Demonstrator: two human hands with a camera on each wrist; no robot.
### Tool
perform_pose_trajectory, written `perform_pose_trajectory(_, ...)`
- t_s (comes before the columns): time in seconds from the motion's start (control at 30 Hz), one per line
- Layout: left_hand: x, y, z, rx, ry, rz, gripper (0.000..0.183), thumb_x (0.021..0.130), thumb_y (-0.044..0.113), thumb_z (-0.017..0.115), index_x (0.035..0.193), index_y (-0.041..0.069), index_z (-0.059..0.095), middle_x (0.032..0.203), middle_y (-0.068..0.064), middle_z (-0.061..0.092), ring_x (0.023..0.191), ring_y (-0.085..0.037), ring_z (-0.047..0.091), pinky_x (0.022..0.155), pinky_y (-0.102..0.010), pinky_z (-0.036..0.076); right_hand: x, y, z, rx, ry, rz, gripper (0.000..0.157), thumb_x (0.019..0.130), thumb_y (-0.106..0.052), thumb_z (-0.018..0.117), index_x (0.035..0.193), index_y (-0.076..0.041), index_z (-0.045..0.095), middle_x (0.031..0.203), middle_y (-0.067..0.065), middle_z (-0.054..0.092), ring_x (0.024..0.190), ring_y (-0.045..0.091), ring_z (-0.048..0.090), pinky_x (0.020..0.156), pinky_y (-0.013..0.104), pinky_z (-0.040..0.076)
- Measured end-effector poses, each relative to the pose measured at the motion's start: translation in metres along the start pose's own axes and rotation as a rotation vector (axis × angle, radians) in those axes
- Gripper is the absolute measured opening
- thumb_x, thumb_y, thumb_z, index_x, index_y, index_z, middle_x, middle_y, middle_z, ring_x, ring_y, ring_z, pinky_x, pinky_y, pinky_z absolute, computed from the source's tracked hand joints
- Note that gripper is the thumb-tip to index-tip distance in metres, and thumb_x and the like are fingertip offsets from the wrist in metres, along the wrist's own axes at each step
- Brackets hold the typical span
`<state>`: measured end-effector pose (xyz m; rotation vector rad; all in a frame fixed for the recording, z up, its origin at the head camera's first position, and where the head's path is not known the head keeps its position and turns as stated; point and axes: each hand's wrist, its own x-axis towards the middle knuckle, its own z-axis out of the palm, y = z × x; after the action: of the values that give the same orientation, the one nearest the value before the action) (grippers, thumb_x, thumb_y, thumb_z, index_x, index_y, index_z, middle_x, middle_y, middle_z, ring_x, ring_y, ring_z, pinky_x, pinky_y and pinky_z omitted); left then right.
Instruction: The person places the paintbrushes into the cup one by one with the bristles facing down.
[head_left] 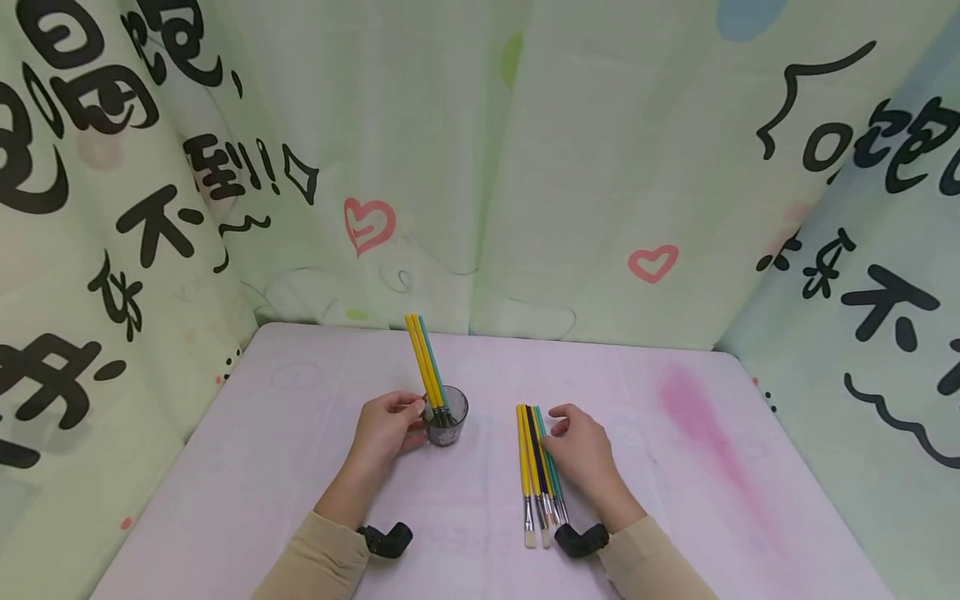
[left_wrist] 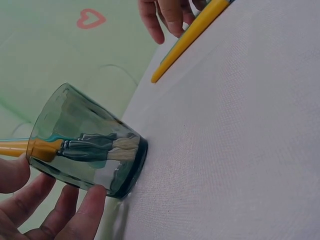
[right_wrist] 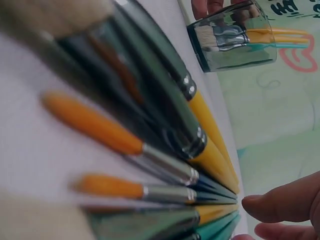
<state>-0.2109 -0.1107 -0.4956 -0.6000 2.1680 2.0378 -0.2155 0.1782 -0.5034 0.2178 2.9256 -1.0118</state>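
A clear glass cup (head_left: 459, 402) stands on the table, left of centre, with two yellow paintbrushes and a teal one (head_left: 424, 350) leaning in it, handles up. My left hand (head_left: 384, 429) holds the cup from its left side. In the left wrist view the bristles (left_wrist: 125, 149) show near the bottom of the glass (left_wrist: 95, 112). Several paintbrushes (head_left: 528, 458) with yellow, dark blue and teal handles lie side by side, bristles toward me. Beside their handle ends is my right hand (head_left: 585, 446), fingers loosely bent. In the right wrist view its thumb (right_wrist: 285, 201) is close to the handle tips.
A pale pink cloth (head_left: 360, 367) covers the table, with a brighter pink streak (head_left: 705, 425) at the right. Green curtains (head_left: 480, 167) with black writing and red hearts surround the back and sides. Black wrist mounts (head_left: 388, 542) sit on both wrists.
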Motion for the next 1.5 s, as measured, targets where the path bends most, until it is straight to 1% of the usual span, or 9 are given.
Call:
perform_pose_trajectory(0.17,0.000,-0.001,0.000,-0.003,-0.001,-0.010,0.019,0.105,0.014,0.070,0.120,0.004,0.076,0.110,-0.014,0.069,0.099,-0.027,0.072,0.081,-0.041,0.070,0.000,-0.004,0.005,0.001,-0.020,-0.015,0.043,0.092,-0.016,0.081,0.132,-0.005,0.069,0.098,0.009,0.071,0.080,0.020,0.063,0.068,0.030,0.055)
perform_pose_trajectory(0.27,0.000,-0.001,0.000,-0.003,-0.002,-0.007,0.019,0.105,0.015,0.070,0.120,0.004,0.076,0.110,-0.014,0.069,0.099,-0.026,0.072,0.081,-0.041,0.070,0.002,-0.005,0.007,-0.006,-0.018,-0.022,0.042,0.091,-0.016,0.082,0.130,-0.006,0.070,0.097,0.007,0.070,0.080,0.020,0.062,0.066,0.029,0.053)
perform_pose_trajectory(0.53,0.001,-0.001,-0.001,-0.024,-0.011,0.002,0.018,0.104,0.014,0.071,0.118,0.004,0.076,0.108,-0.013,0.069,0.094,-0.024,0.071,0.081,-0.042,0.070,0.005,-0.008,0.010,-0.059,-0.015,-0.016,0.040,0.091,-0.017,0.083,0.128,-0.006,0.071,0.096,0.006,0.069,0.078,0.020,0.061,0.064,0.028,0.051)
perform_pose_trajectory(0.7,0.000,-0.001,-0.002,-0.031,-0.011,0.008,0.018,0.104,0.014,0.072,0.118,0.003,0.076,0.107,-0.013,0.069,0.093,-0.023,0.071,0.080,-0.042,0.070,0.005,-0.011,0.008,-0.097,-0.025,-0.012,0.039,0.092,-0.017,0.083,0.127,-0.006,0.071,0.096,0.007,0.070,0.080,0.021,0.062,0.067,0.031,0.052)
perform_pose_trajectory(0.87,-0.001,-0.002,-0.001,-0.024,-0.011,0.011,0.019,0.104,0.014,0.071,0.118,0.003,0.076,0.108,-0.013,0.069,0.095,-0.025,0.072,0.080,-0.042,0.070,0.004,-0.011,0.003,-0.087,-0.036,-0.001,0.037,0.092,-0.016,0.082,0.126,-0.004,0.071,0.097,0.008,0.071,0.083,0.022,0.063,0.071,0.034,0.056)
perform_pose_trajectory(1.1,0.000,-0.001,-0.001,-0.024,-0.012,0.008,0.019,0.104,0.014,0.071,0.119,0.003,0.076,0.109,-0.014,0.069,0.097,-0.026,0.072,0.082,-0.042,0.070,0.005,-0.013,0.001,-0.099,-0.032,0.006,0.035,0.092,-0.011,0.080,0.124,-0.003,0.071,0.093,0.009,0.071,0.081,0.023,0.063,0.071,0.036,0.057)
perform_pose_trajectory(1.3,0.000,-0.001,-0.001,-0.013,-0.010,0.004,0.019,0.104,0.015,0.071,0.119,0.004,0.076,0.111,-0.014,0.069,0.099,-0.026,0.072,0.083,-0.042,0.070,0.009,-0.017,0.001,-0.139,-0.033,0.039,0.034,0.091,-0.010,0.077,0.124,-0.003,0.072,0.093,0.009,0.072,0.079,0.022,0.064,0.070,0.035,0.058)
perform_pose_trajectory(1.5,0.000,-0.002,-0.002,-0.011,-0.013,0.015,0.019,0.105,0.015,0.070,0.119,0.004,0.076,0.111,-0.014,0.069,0.099,-0.026,0.072,0.083,-0.042,0.070,0.011,-0.015,0.003,-0.133,-0.041,0.050,0.034,0.089,-0.008,0.073,0.123,-0.003,0.073,0.095,0.011,0.073,0.079,0.023,0.065,0.070,0.036,0.058)
